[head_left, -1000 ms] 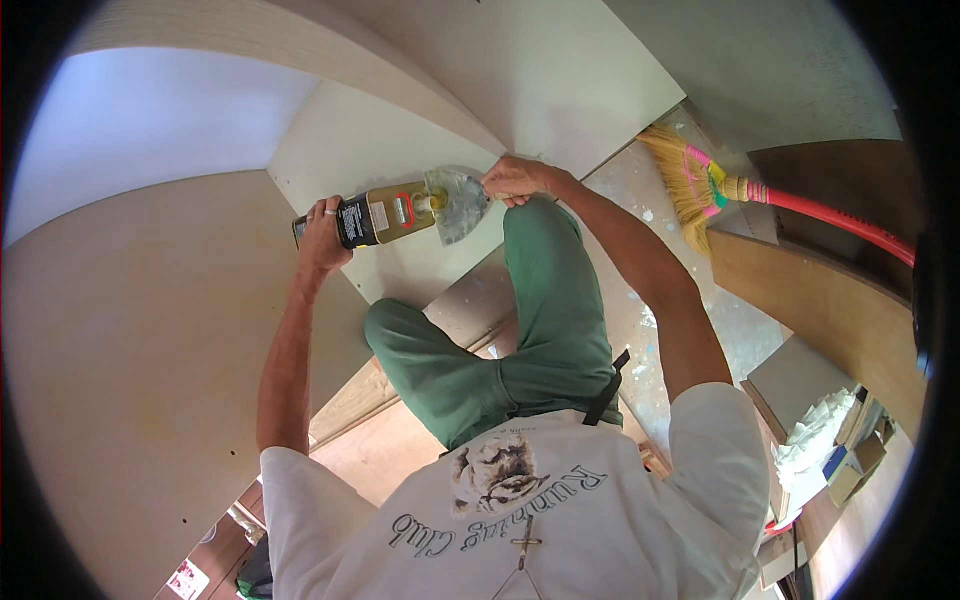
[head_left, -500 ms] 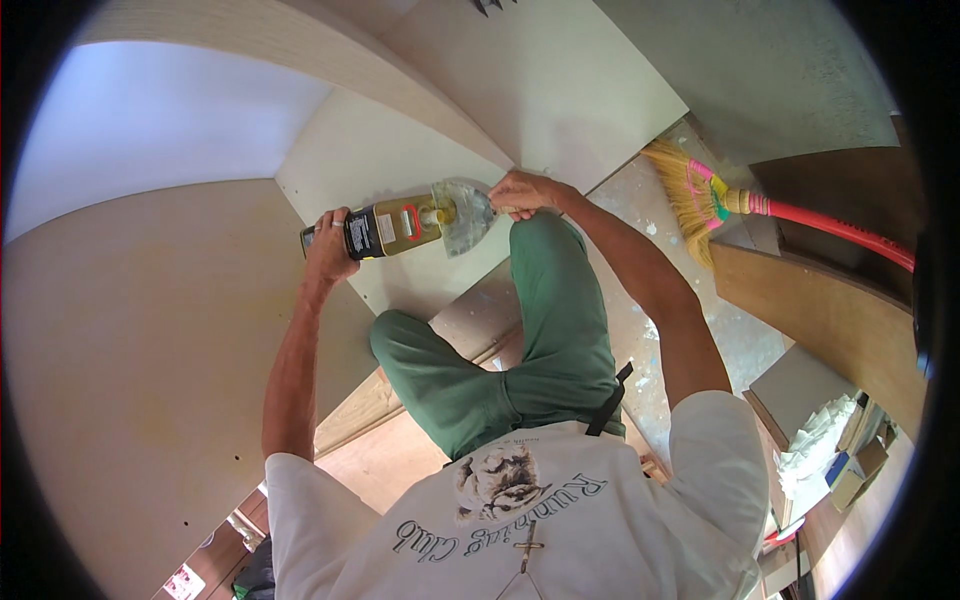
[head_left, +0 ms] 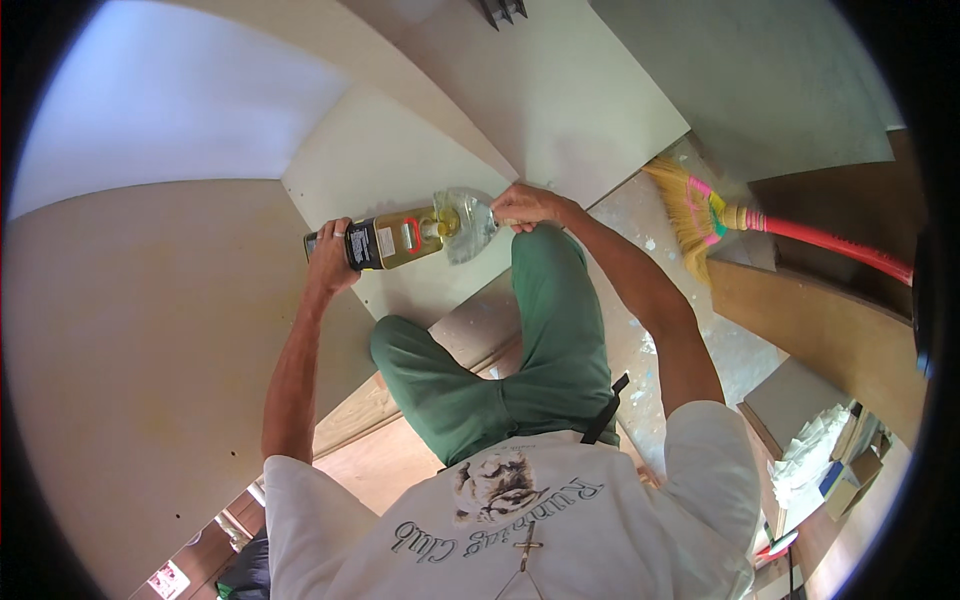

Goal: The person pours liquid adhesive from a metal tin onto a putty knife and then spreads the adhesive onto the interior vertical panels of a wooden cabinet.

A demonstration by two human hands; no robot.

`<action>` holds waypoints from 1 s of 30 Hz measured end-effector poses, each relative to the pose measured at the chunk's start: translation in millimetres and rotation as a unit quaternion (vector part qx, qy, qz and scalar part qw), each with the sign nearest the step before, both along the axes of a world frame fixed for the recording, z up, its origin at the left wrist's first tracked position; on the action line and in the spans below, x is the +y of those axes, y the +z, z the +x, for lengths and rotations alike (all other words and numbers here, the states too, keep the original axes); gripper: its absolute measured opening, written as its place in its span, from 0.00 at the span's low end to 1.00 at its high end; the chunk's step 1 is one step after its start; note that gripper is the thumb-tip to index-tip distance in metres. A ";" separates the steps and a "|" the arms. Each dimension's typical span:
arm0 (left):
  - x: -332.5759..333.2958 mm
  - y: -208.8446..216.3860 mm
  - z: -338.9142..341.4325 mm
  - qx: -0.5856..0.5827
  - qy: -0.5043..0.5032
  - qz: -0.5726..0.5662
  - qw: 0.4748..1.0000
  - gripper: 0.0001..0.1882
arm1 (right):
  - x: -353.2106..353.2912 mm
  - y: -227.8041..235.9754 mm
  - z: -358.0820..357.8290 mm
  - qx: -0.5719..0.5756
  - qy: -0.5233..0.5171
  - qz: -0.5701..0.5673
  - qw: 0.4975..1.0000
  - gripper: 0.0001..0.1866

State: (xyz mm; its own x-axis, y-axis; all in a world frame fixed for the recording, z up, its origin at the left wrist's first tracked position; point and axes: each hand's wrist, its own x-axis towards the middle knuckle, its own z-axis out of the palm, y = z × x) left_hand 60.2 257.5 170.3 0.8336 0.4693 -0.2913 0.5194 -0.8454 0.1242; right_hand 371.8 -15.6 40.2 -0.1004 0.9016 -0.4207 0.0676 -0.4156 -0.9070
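My left hand [head_left: 333,262] is wrapped round the base end of a rectangular metal can [head_left: 392,241], black and yellow-gold with a red-bordered label. The can lies tilted on its side in the air, its spout pointing right. That spout reaches into the wide mouth of a clear plastic cup [head_left: 477,226] that looks like a cut-off bottle top. Pinched in the fingers of my right hand [head_left: 530,206] is the cup's narrow end, close above my right knee. Whether liquid runs out of the spout is too small to tell.
Pale boards [head_left: 130,320] enclose the space on the left and ahead. A straw broom [head_left: 685,215] with a red handle lies to the right beside a brown wooden panel [head_left: 810,325]. Crumpled white plastic [head_left: 808,455] and cardboard pieces sit at the lower right.
The view has shifted slightly. Both hands keep their grips, and the can and plastic cup stay joined at the spout in nearly the same place.
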 end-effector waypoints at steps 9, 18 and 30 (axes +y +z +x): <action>-26.6 18.1 -25.2 -0.056 0.093 -0.053 0.993 0.47 | -8.9 15.4 -1.2 0.038 -0.012 0.022 0.999 0.17; -48.2 16.4 -44.1 -0.108 0.151 -0.099 0.978 0.51 | -25.2 17.3 -1.2 0.105 -0.009 -0.026 0.994 0.15; -51.1 -34.2 -82.0 -0.316 0.276 -0.267 0.868 0.57 | 6.3 69.8 -16.6 0.104 -0.116 -0.032 0.987 0.23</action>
